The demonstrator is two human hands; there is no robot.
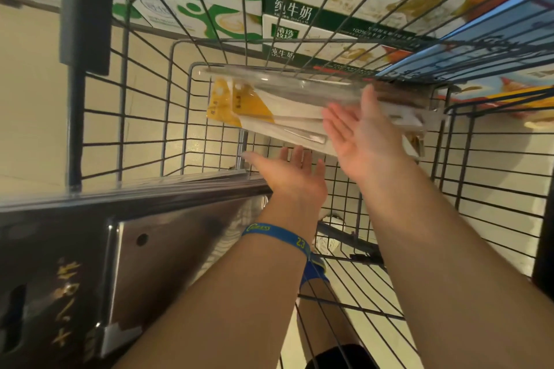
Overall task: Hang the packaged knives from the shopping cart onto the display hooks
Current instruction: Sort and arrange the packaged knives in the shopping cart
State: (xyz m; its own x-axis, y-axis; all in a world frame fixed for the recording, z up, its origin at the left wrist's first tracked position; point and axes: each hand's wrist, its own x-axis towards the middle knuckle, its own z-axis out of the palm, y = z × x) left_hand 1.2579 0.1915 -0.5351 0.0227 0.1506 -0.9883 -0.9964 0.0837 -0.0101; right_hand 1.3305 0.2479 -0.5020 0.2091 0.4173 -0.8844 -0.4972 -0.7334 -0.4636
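Observation:
Several packaged knives, in clear plastic with yellow-and-white cards, lie stacked inside the wire shopping cart. My right hand is spread with its palm showing and rests against the right end of the stack, thumb against the top pack. Just below the stack's near edge, my left hand reaches in with straight fingers, and its fingertips slip under the packs. Neither hand grips anything. No display hooks are in view.
Stacked milk cartons stand beyond the cart's far wall, with blue and orange boxes to the right. A shiny metal panel with gold characters fills the lower left. My left wrist wears a blue wristband.

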